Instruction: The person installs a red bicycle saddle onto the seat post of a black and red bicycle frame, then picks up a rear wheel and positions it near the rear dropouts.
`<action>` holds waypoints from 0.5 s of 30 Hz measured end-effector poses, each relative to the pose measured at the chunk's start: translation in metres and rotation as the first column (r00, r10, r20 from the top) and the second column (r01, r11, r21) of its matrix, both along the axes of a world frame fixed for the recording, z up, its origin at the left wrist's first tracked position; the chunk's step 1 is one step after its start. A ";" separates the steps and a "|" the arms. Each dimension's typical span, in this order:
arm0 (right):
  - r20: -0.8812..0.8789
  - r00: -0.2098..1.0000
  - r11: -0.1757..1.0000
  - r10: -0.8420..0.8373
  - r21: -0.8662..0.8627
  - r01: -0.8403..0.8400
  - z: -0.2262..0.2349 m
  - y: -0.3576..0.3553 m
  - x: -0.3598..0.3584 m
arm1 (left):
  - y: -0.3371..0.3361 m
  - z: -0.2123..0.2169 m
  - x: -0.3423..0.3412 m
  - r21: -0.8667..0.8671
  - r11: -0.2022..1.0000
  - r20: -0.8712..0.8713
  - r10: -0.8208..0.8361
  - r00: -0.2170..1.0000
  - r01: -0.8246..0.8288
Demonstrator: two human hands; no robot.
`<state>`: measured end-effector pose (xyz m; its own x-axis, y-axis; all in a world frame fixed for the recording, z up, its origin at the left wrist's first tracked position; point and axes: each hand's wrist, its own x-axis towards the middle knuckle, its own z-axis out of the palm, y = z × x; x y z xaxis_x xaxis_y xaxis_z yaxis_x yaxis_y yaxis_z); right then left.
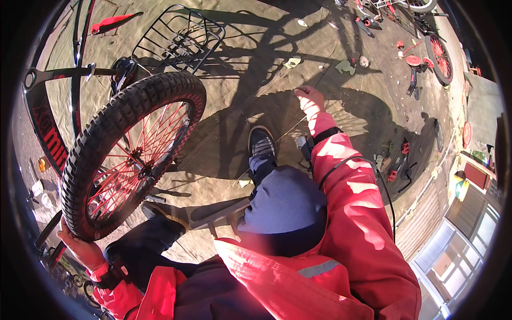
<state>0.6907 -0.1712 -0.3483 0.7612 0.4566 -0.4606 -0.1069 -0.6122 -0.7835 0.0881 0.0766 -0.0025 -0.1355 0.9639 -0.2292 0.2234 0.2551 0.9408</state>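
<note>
A bicycle wheel (136, 88) with a knobby black tyre and red spokes stands tilted at the left. My left hand (82, 248) grips the lower edge of its tyre, thumb up along the tread. Out in front, over the shaded ground, is my right hand (309, 100). Its fingers are curled closed, and whatever may be in them is too small to make out. Behind the wheel rises a black bicycle frame (45, 120) with red and white lettering, with a crank arm (50, 77) across it.
A black wire basket (178, 37) and a red-and-black saddle (116, 23) lie beyond the wheel. Far right, another red-spoked wheel (439, 60) lies among scattered bike parts. Red pedals (393, 175) rest on the ground. A black cable (381, 181) loops by my right sleeve. I sit on a low stool (221, 213).
</note>
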 end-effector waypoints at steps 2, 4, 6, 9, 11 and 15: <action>0.124 0.991 0.992 0.056 -0.115 -0.042 -0.009 0.007 0.002 | 0.000 0.001 -0.002 0.031 0.999 -0.111 -0.011 0.994 0.015; 0.160 0.984 0.986 0.079 -0.160 -0.053 -0.015 0.018 0.004 | 0.001 0.001 -0.008 0.002 0.999 -0.055 0.050 0.997 -0.050; 0.193 0.975 0.970 0.111 -0.233 -0.064 -0.018 0.027 0.004 | 0.002 -0.002 -0.017 0.046 0.999 -0.153 -0.020 0.988 0.028; 0.253 0.952 0.949 0.173 -0.302 -0.093 -0.020 0.042 0.007 | 0.004 -0.004 -0.037 0.052 0.991 -0.229 -0.106 0.968 0.121; 0.296 0.934 0.950 0.198 -0.291 -0.109 -0.024 0.051 0.008 | 0.004 -0.004 -0.053 0.066 0.987 -0.205 -0.131 0.970 0.148; 0.350 0.905 0.923 0.243 -0.369 -0.105 -0.033 0.069 0.012 | 0.003 -0.004 -0.083 0.100 0.983 -0.410 -0.100 0.906 0.154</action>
<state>0.7025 -0.1027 -0.3817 0.8306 0.4697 -0.2990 0.2910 -0.8240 -0.4861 0.0054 0.0796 -0.0060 -0.0645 0.9963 -0.0562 0.6118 0.0840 0.7865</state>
